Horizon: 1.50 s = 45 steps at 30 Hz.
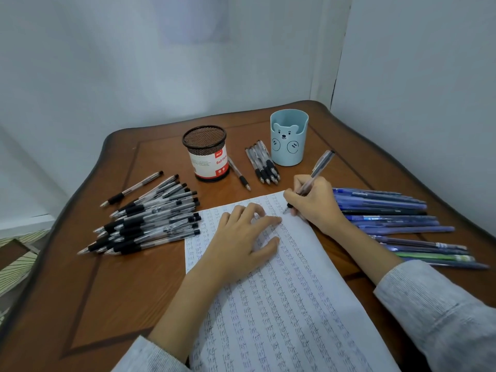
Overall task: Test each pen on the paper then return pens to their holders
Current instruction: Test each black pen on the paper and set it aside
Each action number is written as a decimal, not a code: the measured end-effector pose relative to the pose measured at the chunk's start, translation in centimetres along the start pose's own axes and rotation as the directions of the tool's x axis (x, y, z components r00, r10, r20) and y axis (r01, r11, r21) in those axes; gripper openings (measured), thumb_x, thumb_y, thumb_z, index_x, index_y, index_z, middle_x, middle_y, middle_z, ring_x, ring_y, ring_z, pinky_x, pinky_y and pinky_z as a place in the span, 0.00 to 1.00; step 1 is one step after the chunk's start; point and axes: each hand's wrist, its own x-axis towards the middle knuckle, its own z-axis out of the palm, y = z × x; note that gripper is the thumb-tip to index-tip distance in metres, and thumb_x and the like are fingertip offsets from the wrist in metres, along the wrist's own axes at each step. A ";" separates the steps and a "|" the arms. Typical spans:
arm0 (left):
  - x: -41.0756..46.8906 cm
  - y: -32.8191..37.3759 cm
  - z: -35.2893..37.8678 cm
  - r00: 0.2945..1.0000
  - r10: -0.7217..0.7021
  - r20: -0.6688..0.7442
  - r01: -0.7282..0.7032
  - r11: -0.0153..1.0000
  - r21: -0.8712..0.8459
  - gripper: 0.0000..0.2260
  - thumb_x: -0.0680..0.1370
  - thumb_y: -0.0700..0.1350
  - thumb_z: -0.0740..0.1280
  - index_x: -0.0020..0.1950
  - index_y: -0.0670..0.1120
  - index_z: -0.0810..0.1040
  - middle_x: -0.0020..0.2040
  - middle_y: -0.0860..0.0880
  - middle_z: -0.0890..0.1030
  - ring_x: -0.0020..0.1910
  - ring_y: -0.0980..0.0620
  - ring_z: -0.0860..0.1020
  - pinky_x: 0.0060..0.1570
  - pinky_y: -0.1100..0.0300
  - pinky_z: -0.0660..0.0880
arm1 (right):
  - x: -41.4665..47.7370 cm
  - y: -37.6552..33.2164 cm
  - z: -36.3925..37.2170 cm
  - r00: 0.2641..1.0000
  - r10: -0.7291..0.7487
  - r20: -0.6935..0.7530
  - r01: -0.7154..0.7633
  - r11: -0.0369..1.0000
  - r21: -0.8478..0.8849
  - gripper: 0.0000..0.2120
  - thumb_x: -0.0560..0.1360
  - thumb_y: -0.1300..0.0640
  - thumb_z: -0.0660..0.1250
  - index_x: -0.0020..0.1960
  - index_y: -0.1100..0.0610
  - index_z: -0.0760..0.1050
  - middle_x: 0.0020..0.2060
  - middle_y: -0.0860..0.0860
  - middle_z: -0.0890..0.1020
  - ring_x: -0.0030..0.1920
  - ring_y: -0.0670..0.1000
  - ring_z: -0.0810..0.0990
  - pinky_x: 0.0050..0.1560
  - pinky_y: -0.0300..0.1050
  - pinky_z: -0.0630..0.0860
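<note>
1. Far to the left of the left hand, a lone pen (131,188) with a black grip lies on the table (120,291), just apart from the others
2. Left of the left hand, a pile of black-grip pens (150,221) lies heaped on the table, tips toward the near left; its nearest ends reach the paper's left edge
3. Beyond the left hand stands a mesh holder (206,154), black and upright, with a red-and-white label; a single pen (239,174) lies just beside its right side
4. The left hand (241,242) rests palm down on the paper (295,304), fingers loosely spread and holding nothing. The paper lies under both hands and is covered in rows of the word "test"
5. Beyond the gap between the two hands, a cluster of pens (264,165) lies side by side, between the two holders
6. Beyond the right hand stands a bear holder (288,140), pale blue and upright
7. The right hand (314,205) grips the held pen (316,170) in a writing pinch, the barrel tilted up and to the right, the tip on the paper near its far edge
8. Right of the right hand, a row of blue pens (397,218) lies on the table, with a green pen (429,256) among the nearer ones
</note>
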 end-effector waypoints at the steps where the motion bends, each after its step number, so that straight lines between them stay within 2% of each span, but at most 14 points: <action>1: 0.0 0.0 0.0 1.000 0.000 0.002 0.000 1.000 0.000 0.29 0.73 0.66 0.43 0.70 0.62 0.66 0.63 0.58 0.65 0.59 0.58 0.61 0.54 0.64 0.53 | 0.0 0.1 0.0 1.000 -0.004 0.003 0.004 1.000 -0.001 0.15 0.73 0.68 0.67 0.31 0.59 0.66 0.23 0.55 0.74 0.21 0.43 0.76 0.21 0.34 0.67; 4: 0.0 0.1 0.0 1.000 0.000 0.001 0.000 1.000 0.000 0.29 0.73 0.66 0.43 0.70 0.62 0.66 0.62 0.58 0.65 0.59 0.58 0.61 0.54 0.64 0.53 | 0.0 0.1 0.1 1.000 -0.021 0.020 0.021 0.999 -0.024 0.15 0.73 0.67 0.67 0.31 0.59 0.67 0.25 0.57 0.75 0.22 0.44 0.77 0.23 0.33 0.68; 7: 0.0 0.1 0.0 1.000 -0.003 0.002 0.003 1.000 0.001 0.29 0.73 0.66 0.43 0.70 0.62 0.66 0.62 0.58 0.65 0.59 0.58 0.61 0.55 0.64 0.54 | 0.0 0.1 0.1 1.000 -0.009 0.025 0.010 1.000 -0.015 0.15 0.73 0.68 0.67 0.31 0.59 0.66 0.24 0.54 0.73 0.22 0.44 0.77 0.23 0.31 0.68; 15: -0.1 0.1 -0.1 1.000 -0.001 -0.002 0.001 1.000 -0.008 0.29 0.73 0.66 0.43 0.70 0.62 0.66 0.62 0.58 0.65 0.59 0.58 0.61 0.55 0.63 0.54 | 0.2 0.1 0.0 0.999 0.003 0.038 -0.002 1.000 -0.011 0.16 0.72 0.69 0.67 0.30 0.58 0.66 0.24 0.56 0.73 0.23 0.48 0.77 0.23 0.34 0.68; 19: -0.1 0.2 -0.1 1.000 -0.005 -0.004 0.005 1.000 -0.022 0.28 0.73 0.66 0.44 0.70 0.61 0.67 0.62 0.58 0.65 0.58 0.58 0.61 0.55 0.64 0.54 | 0.3 0.1 0.1 0.999 0.005 0.051 -0.004 1.000 -0.017 0.16 0.72 0.69 0.66 0.30 0.57 0.65 0.23 0.53 0.72 0.23 0.47 0.77 0.23 0.33 0.68; 24: -0.1 0.2 -0.1 1.000 -0.009 0.000 0.009 1.000 -0.026 0.29 0.73 0.66 0.43 0.70 0.61 0.67 0.62 0.58 0.65 0.59 0.58 0.61 0.55 0.63 0.54 | 0.1 0.1 -0.1 1.000 0.001 -0.024 -0.001 1.000 -0.007 0.16 0.72 0.69 0.66 0.30 0.59 0.65 0.23 0.53 0.71 0.22 0.46 0.77 0.22 0.34 0.68; 32: -0.1 0.3 -0.1 1.000 -0.016 0.012 0.017 0.999 -0.035 0.28 0.73 0.66 0.44 0.70 0.62 0.66 0.62 0.58 0.65 0.60 0.59 0.61 0.55 0.64 0.53 | 0.2 0.0 0.0 1.000 0.000 0.012 0.001 0.999 -0.035 0.15 0.72 0.68 0.66 0.31 0.59 0.65 0.25 0.55 0.72 0.22 0.45 0.77 0.22 0.34 0.68; 39: -0.2 0.3 -0.2 1.000 -0.015 0.014 0.016 0.999 -0.036 0.30 0.72 0.66 0.43 0.70 0.61 0.67 0.63 0.58 0.65 0.60 0.58 0.61 0.56 0.63 0.53 | 0.3 0.3 0.1 1.000 -0.005 0.025 0.005 1.000 -0.016 0.16 0.72 0.70 0.65 0.30 0.58 0.64 0.23 0.53 0.70 0.21 0.45 0.75 0.21 0.35 0.66; 45: -0.3 0.3 -0.2 1.000 -0.011 -0.004 0.011 1.000 -0.027 0.30 0.72 0.66 0.43 0.70 0.61 0.67 0.62 0.58 0.65 0.60 0.58 0.62 0.55 0.64 0.53 | 0.1 0.3 0.2 0.999 -0.034 -0.003 0.033 0.998 -0.060 0.17 0.73 0.69 0.66 0.30 0.57 0.64 0.24 0.52 0.71 0.24 0.49 0.76 0.23 0.33 0.67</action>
